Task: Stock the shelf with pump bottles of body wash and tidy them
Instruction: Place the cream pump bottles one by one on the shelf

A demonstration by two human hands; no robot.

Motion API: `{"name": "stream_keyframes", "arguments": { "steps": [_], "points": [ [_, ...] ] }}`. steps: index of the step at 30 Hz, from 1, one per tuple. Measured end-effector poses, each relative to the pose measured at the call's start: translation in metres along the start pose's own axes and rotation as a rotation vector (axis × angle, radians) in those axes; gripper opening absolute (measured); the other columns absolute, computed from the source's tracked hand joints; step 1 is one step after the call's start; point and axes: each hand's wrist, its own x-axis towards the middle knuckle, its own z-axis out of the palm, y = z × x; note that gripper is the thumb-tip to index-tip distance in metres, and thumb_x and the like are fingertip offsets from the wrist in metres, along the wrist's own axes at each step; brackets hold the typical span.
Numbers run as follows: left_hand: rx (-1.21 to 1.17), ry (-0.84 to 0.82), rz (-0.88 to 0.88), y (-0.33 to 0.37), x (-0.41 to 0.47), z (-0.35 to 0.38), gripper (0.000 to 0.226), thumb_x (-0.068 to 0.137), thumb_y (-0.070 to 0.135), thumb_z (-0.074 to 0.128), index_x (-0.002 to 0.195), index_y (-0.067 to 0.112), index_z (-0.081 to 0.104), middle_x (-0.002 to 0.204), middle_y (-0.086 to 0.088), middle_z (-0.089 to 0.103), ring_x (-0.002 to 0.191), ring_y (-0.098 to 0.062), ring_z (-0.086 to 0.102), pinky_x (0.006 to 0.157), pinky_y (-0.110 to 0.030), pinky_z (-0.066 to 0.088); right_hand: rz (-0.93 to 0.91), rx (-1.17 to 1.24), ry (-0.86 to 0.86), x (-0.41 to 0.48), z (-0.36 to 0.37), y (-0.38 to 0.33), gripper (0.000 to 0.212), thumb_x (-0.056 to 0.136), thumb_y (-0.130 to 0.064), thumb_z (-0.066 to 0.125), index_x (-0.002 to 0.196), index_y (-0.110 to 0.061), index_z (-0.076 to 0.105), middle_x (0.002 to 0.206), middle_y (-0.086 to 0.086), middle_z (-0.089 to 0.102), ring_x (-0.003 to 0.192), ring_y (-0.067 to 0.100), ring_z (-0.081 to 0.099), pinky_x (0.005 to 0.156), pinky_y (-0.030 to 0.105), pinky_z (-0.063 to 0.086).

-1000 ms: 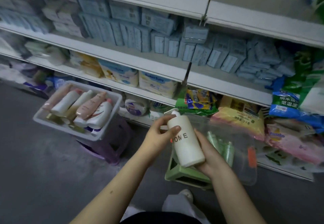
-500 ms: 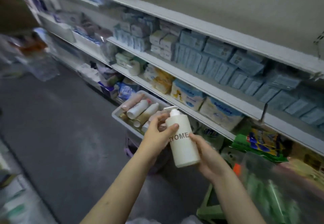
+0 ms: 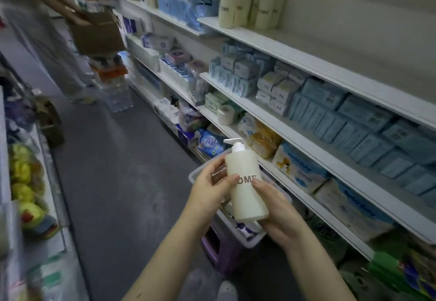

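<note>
Alongside the right of the aisle runs tall white shelving, and its top shelf [image 3: 295, 56] carries a short row of cream pump bottles [image 3: 226, 5] standing upright at its far end, with bare board to their right. Dark grey floor [image 3: 113, 171] fills the aisle to the left. Blue packs [image 3: 354, 116] crowd the shelf below the top one. At the far left a blurred person carries a cardboard box [image 3: 96, 34]. Near the middle, a white bin [image 3: 194, 175] sits on a purple stool [image 3: 219, 253] just beside the lower shelves; what it holds is mostly hidden. Above that bin, in the air and well below the top shelf, is the held pump bottle [image 3: 246, 194], cream with the letters "OME" facing the camera. Its long axis is close to upright, the top leaning slightly left and the base lower right. Both hands grip it: the left hand [image 3: 207, 194] wraps the body's left side, thumb laid on the label, fingers curled behind; the right hand [image 3: 278, 215] cups the base from below, thumb tip touching the label's right end. The white pump nozzle [image 3: 232, 140] points left.
</note>
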Motion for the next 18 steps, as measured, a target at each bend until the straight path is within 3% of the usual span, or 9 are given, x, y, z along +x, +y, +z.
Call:
{"name": "stream_keyframes", "arguments": {
  "steps": [4, 8, 11, 15, 18],
  "points": [
    [-0.011, -0.036, 0.021, 0.018, 0.028, -0.005, 0.046, 0.087, 0.003, 0.066, 0.130, 0.016, 0.056, 0.112, 0.000, 0.073, 0.102, -0.010, 0.068, 0.077, -0.020, 0.055, -0.061, 0.060, -0.095, 0.038, 0.010, -0.024, 0.041, 0.094, -0.029, 0.058, 0.127, -0.005, 0.059, 0.114, 0.023, 0.068, 0.095, 0.032, 0.069, 0.070, 0.040, 0.059],
    [-0.057, -0.006, 0.053, 0.022, 0.057, -0.013, 0.046, 0.088, 0.003, 0.065, 0.128, 0.024, 0.056, 0.110, -0.002, 0.073, 0.103, -0.014, 0.069, 0.077, -0.022, 0.055, -0.098, 0.097, -0.160, 0.080, 0.019, -0.040, 0.044, 0.098, -0.023, 0.048, 0.139, -0.008, 0.049, 0.129, 0.028, 0.059, 0.118, 0.041, 0.059, 0.093, 0.050, 0.054],
    [-0.053, 0.003, 0.053, 0.030, 0.076, -0.027, 0.047, 0.089, 0.007, 0.065, 0.129, 0.030, 0.055, 0.113, 0.003, 0.072, 0.105, -0.013, 0.067, 0.078, -0.023, 0.055, -0.079, 0.067, -0.183, 0.106, 0.031, -0.045, 0.048, 0.097, -0.023, 0.054, 0.143, -0.010, 0.046, 0.132, 0.027, 0.057, 0.125, 0.044, 0.053, 0.107, 0.061, 0.040],
    [-0.034, 0.049, 0.105, 0.042, 0.116, -0.065, 0.049, 0.087, 0.008, 0.069, 0.130, 0.027, 0.056, 0.120, 0.012, 0.067, 0.107, -0.014, 0.064, 0.079, -0.021, 0.053, -0.055, -0.025, -0.175, 0.150, 0.067, -0.049, 0.057, 0.086, -0.027, 0.071, 0.139, -0.016, 0.052, 0.131, 0.024, 0.060, 0.124, 0.043, 0.055, 0.108, 0.063, 0.037],
    [-0.030, 0.030, 0.102, 0.054, 0.147, -0.102, 0.056, 0.078, 0.020, 0.072, 0.131, 0.027, 0.056, 0.119, 0.008, 0.068, 0.106, -0.014, 0.065, 0.079, -0.022, 0.054, -0.060, -0.023, -0.145, 0.183, 0.104, -0.049, 0.051, 0.087, -0.021, 0.069, 0.135, -0.015, 0.054, 0.124, 0.022, 0.065, 0.115, 0.040, 0.062, 0.104, 0.066, 0.039]
  ]
}}
